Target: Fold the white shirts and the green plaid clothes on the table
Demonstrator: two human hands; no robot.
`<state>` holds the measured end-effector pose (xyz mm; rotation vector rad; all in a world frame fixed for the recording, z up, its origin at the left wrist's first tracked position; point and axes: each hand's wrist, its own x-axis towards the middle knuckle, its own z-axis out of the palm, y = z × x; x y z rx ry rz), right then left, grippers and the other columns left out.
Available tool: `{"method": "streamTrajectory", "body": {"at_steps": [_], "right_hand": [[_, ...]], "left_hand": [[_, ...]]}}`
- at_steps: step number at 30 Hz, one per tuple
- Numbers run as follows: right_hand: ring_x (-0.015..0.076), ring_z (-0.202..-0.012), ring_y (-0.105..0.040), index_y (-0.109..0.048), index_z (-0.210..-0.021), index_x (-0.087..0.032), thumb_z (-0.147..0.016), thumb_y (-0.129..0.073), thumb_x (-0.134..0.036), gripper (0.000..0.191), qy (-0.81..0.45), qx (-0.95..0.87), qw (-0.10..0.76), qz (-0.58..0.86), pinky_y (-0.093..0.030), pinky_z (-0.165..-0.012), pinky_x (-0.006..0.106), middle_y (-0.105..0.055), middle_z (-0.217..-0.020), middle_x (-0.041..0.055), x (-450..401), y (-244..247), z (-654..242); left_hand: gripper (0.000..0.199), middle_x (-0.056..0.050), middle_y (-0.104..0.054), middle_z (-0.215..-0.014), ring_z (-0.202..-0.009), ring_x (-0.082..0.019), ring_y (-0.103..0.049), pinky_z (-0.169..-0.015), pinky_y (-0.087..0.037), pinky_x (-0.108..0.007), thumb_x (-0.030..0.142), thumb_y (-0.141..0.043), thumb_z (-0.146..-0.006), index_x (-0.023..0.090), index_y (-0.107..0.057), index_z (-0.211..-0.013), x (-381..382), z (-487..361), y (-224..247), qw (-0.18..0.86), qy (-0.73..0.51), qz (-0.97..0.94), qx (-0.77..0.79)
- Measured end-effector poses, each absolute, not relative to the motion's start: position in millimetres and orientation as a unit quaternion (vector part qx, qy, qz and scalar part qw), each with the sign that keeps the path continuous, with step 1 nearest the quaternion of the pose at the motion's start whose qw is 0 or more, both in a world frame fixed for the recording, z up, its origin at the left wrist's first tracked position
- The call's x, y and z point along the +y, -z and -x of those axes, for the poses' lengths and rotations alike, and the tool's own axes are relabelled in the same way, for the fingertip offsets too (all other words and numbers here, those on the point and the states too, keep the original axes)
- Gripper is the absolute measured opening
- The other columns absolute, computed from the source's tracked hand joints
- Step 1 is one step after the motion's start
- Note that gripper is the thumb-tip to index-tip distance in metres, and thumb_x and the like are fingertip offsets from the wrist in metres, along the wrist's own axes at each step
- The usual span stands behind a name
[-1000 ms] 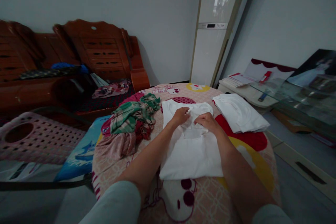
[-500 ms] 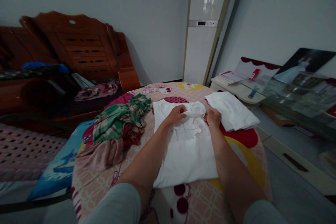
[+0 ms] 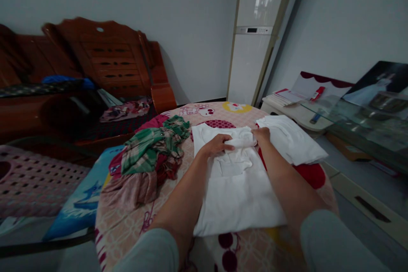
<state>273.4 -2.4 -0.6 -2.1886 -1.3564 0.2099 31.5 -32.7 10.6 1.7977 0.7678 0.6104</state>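
Note:
A white shirt (image 3: 239, 199) lies spread on the round table, its upper part bunched and partly turned over. My left hand (image 3: 219, 144) grips the loose fabric near its upper middle, thumb and fingers closing on a fold. At the upper right edge, my right hand (image 3: 262, 135) pinches the cloth, its fingertips partly hidden. Just beyond that hand sits a stack of folded white clothes (image 3: 288, 140), resting on something red.
The round table has a patterned pink cloth (image 3: 127, 229). Crumpled garments, among them a green plaid one (image 3: 146, 148), lie to the left. Behind stand a wooden chair (image 3: 108, 59) and a tall white air conditioner (image 3: 250, 59). A glass shelf (image 3: 347, 127) is at the right.
My right hand has drawn the shirt's upper right edge slightly outward, and the fabric between my hands looks flatter. The view has shifted a little left.

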Motion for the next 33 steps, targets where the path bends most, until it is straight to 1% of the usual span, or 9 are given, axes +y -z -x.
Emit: {"method": "streamTrajectory", "body": {"at_steps": [4, 10, 12, 15, 19, 22, 26, 30, 33], "right_hand": [[0.0278, -0.096, -0.069, -0.077, -0.086, -0.015, -0.070, -0.066, -0.014, 0.019, -0.078, -0.531, 0.245, 0.807, -0.053, -0.078, 0.028, -0.075, -0.092, 0.0122, 21.7, -17.0, -267.8], [0.0251, -0.110, -0.062, -0.073, -0.104, -0.012, -0.087, -0.047, -0.009, 0.031, 0.034, -0.594, 0.210, 0.776, -0.046, -0.094, 0.034, -0.070, -0.112, 0.0171, 50.0, -41.0, -260.0], [0.0253, -0.108, -0.063, -0.072, -0.103, -0.008, -0.088, -0.045, -0.007, 0.032, 0.022, -0.593, 0.204, 0.779, -0.046, -0.093, 0.034, -0.070, -0.111, 0.0198, 56.4, -38.1, -258.9], [0.0248, -0.104, -0.065, -0.074, -0.099, -0.010, -0.083, -0.048, -0.006, 0.031, -0.007, -0.592, 0.202, 0.780, -0.049, -0.091, 0.031, -0.072, -0.109, 0.0172, 58.5, -27.2, -262.6], [0.0233, -0.104, -0.066, -0.075, -0.105, -0.014, -0.081, -0.046, -0.009, 0.038, -0.020, -0.586, 0.270, 0.764, -0.049, -0.091, 0.031, -0.072, -0.111, 0.0129, 46.4, -18.7, -278.8], [0.0192, -0.092, -0.069, -0.074, -0.108, -0.014, -0.077, -0.045, -0.007, 0.043, -0.075, -0.618, 0.310, 0.718, -0.051, -0.084, 0.026, -0.075, -0.102, 0.0094, 34.1, -19.2, -288.8], [0.0161, -0.077, -0.069, -0.075, -0.109, -0.015, -0.072, -0.046, -0.004, 0.049, -0.125, -0.687, 0.268, 0.664, -0.050, -0.076, 0.023, -0.077, -0.089, 0.0054, 28.0, -19.2, -287.8], [0.0171, -0.087, -0.069, -0.077, -0.097, -0.015, -0.075, -0.051, -0.006, 0.036, -0.070, -0.723, 0.205, 0.657, -0.049, -0.082, 0.023, -0.076, -0.094, 0.0067, 34.9, -16.0, -279.1], [0.0192, -0.098, -0.067, -0.077, -0.094, -0.016, -0.078, -0.054, -0.010, 0.029, -0.027, -0.709, 0.160, 0.686, -0.048, -0.085, 0.025, -0.075, -0.103, 0.0082, 41.6, -13.3, -273.4]], "left_hand": [[0.036, 0.004, -0.052, -0.067, -0.058, -0.008, -0.047, -0.051, -0.036, -0.018, 0.040, -0.079, -0.058, 0.014, -0.060, -0.074, -31.6, -31.1, -7.8, 0.568, -0.278, -0.705, 0.321], [0.023, 0.004, -0.057, -0.063, -0.047, -0.007, -0.051, -0.047, -0.041, -0.018, 0.027, -0.074, -0.068, 0.014, -0.058, -0.079, -27.1, -39.7, -3.1, 0.560, -0.346, -0.608, 0.443], [0.013, 0.004, -0.056, -0.057, -0.042, -0.007, -0.051, -0.045, -0.039, -0.017, 0.019, -0.069, -0.073, 0.014, -0.059, -0.079, -26.2, -39.8, -1.4, 0.520, -0.338, -0.591, 0.516], [0.004, 0.004, -0.055, -0.050, -0.042, -0.009, -0.055, -0.045, -0.040, -0.016, 0.014, -0.064, -0.077, 0.014, -0.060, -0.076, -26.3, -37.3, -1.0, 0.470, -0.308, -0.599, 0.570], [0.014, 0.004, -0.054, -0.048, -0.041, -0.009, -0.057, -0.046, -0.040, -0.015, 0.021, -0.059, -0.084, 0.013, -0.062, -0.072, -27.4, -35.8, -3.4, 0.446, -0.304, -0.615, 0.575], [0.018, 0.003, -0.055, -0.047, -0.041, -0.010, -0.057, -0.047, -0.041, -0.015, 0.023, -0.056, -0.086, 0.013, -0.064, -0.073, -27.8, -37.4, -5.2, 0.433, -0.301, -0.616, 0.585], [0.018, 0.002, -0.057, -0.047, -0.043, -0.011, -0.059, -0.048, -0.043, -0.016, 0.022, -0.054, -0.086, 0.013, -0.067, -0.078, -27.4, -37.9, -7.8, 0.404, -0.292, -0.627, 0.598], [0.020, -0.001, -0.064, -0.053, -0.048, -0.012, -0.063, -0.051, -0.046, -0.018, 0.021, -0.052, -0.086, 0.012, -0.069, -0.088, -24.3, -35.2, -8.1, 0.392, -0.264, -0.638, 0.608], [0.022, -0.005, -0.071, -0.066, -0.058, -0.014, -0.067, -0.060, -0.049, -0.020, 0.019, -0.055, -0.082, 0.013, -0.071, -0.095, -20.8, -33.2, -4.6, 0.320, -0.236, -0.673, 0.624]]}}
